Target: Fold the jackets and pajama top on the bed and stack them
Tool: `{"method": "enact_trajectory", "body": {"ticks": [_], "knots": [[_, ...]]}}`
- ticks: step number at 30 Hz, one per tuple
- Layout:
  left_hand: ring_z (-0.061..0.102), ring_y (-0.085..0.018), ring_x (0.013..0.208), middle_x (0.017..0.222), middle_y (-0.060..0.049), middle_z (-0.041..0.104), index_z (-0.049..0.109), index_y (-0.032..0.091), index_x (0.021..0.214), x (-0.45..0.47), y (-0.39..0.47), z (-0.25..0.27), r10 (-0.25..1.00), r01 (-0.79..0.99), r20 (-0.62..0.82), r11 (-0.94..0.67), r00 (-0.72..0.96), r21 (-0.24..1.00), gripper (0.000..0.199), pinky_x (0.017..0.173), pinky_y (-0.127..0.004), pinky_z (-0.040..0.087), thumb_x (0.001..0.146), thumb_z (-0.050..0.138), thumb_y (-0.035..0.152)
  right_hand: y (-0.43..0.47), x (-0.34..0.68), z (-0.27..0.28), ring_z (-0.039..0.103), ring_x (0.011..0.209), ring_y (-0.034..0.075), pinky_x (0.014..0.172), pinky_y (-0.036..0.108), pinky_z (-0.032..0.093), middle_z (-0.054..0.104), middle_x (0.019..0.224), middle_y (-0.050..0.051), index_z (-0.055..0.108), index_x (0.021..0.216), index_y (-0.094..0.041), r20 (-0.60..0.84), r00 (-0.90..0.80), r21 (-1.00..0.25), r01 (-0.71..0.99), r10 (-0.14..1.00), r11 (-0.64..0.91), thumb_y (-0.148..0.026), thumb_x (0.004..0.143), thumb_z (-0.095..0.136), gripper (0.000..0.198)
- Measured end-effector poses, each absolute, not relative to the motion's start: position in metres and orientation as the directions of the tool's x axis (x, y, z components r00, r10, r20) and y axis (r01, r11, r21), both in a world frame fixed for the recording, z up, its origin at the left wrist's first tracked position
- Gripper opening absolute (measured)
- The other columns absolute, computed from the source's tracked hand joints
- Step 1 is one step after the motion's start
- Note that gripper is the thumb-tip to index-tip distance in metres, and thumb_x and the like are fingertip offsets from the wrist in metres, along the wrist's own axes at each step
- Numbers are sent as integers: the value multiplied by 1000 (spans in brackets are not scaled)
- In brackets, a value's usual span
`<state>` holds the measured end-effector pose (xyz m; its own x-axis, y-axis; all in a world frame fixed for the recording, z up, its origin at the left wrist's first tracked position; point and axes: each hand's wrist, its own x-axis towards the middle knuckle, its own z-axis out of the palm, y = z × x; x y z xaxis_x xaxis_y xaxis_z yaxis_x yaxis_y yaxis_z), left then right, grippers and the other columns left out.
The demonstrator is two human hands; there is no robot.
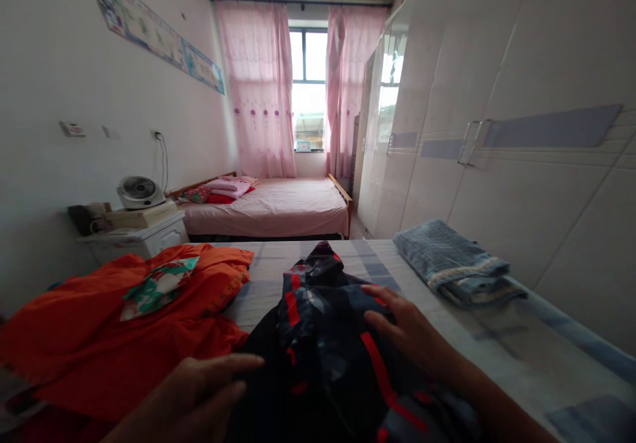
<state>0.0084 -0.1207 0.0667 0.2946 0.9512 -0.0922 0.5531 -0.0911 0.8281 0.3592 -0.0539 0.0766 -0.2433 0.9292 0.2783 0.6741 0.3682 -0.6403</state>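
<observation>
A dark jacket [342, 327] with red stripes and a hood lies on the near bed, its lower part running out of the bottom of the view. My right hand [400, 320] rests on the jacket's right side, fingers stretched out and apart. On the other side, my left hand [211, 387] is beside the jacket's dark left edge, index finger extended and thumb apart, with nothing in it. Whether its fingertips touch the fabric I cannot tell. Left of the jacket is a heap of orange cloth [99, 337], with a green, white and red patterned piece [161, 287] on top.
A folded blue-grey towel [450, 261] lies at the right on the near bed [501, 344]. White wardrobes [497, 65] line the right wall. At the left, a small fan [140, 191] stands on a cabinet [144, 234]. A pink-covered bed [278, 208] is beneath the window.
</observation>
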Motion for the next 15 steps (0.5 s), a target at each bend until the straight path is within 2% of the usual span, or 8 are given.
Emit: {"method": "enact_trajectory", "body": {"ticks": [2, 5, 7, 9, 10, 12, 14, 15], "knots": [[61, -15, 58, 66, -2, 67, 60, 22, 119, 13, -103, 60, 979, 606, -7, -121, 204, 786, 48, 53, -21, 48, 83, 46, 51, -78, 331, 79, 39, 127, 25, 107, 40, 29, 47, 138, 6, 46, 133, -24, 218, -439, -572, 666, 872, 479, -46, 77, 57, 61], [63, -22, 94, 104, -4, 69, 60, 25, 117, 22, -78, 40, 984, 723, 106, -179, 146, 667, 44, 84, -29, 49, 80, 52, 46, -92, 299, 62, 28, 133, 33, 109, 50, 20, 33, 147, 7, 31, 141, -26, 150, -600, -431, 676, 786, 598, -54, 66, 64, 87], [55, -24, 113, 123, -5, 60, 58, 26, 120, 27, -68, 22, 984, 800, 115, -180, 139, 573, 46, 100, -34, 40, 78, 53, 43, -86, 288, 47, 36, 128, 34, 105, 52, 25, 38, 144, 10, 35, 140, -24, 153, -574, -368, 722, 804, 586, -43, 71, 60, 76], [48, -24, 122, 132, -7, 53, 55, 24, 124, 31, -62, 6, 987, 860, 91, -158, 130, 486, 50, 105, -36, 34, 77, 53, 40, -69, 285, 42, 53, 111, 29, 96, 44, 38, 58, 125, 10, 54, 123, -24, 168, -511, -344, 771, 843, 536, -25, 74, 51, 50], [46, -24, 123, 134, -7, 51, 53, 23, 126, 32, -60, 0, 989, 880, 67, -149, 133, 451, 52, 105, -36, 33, 76, 53, 38, -58, 288, 45, 60, 100, 26, 89, 38, 43, 65, 111, 8, 63, 109, -24, 172, -482, -364, 779, 859, 510, -19, 73, 48, 40], [46, -23, 124, 135, -8, 50, 51, 21, 128, 35, -59, -5, 988, 905, 23, -148, 152, 399, 53, 104, -34, 34, 76, 52, 33, -31, 303, 61, 64, 81, 20, 75, 28, 47, 71, 87, 5, 68, 82, -24, 181, -424, -474, 753, 887, 456, -13, 70, 46, 28], [48, -22, 121, 133, -9, 52, 50, 21, 128, 36, -59, -4, 985, 917, -22, -153, 173, 367, 52, 101, -32, 36, 77, 51, 31, 2, 334, 84, 65, 77, 17, 70, 23, 47, 71, 79, 3, 69, 75, -22, 212, -299, -621, 694, 930, 365, -15, 71, 46, 25], [50, -22, 119, 131, -9, 54, 50, 21, 128, 37, -60, -1, 982, 922, -43, -155, 182, 355, 51, 99, -31, 38, 77, 51, 31, 19, 356, 95, 64, 82, 17, 73, 24, 46, 71, 85, 5, 69, 83, -19, 241, -229, -644, 690, 943, 331, -17, 75, 41, 29]]}}
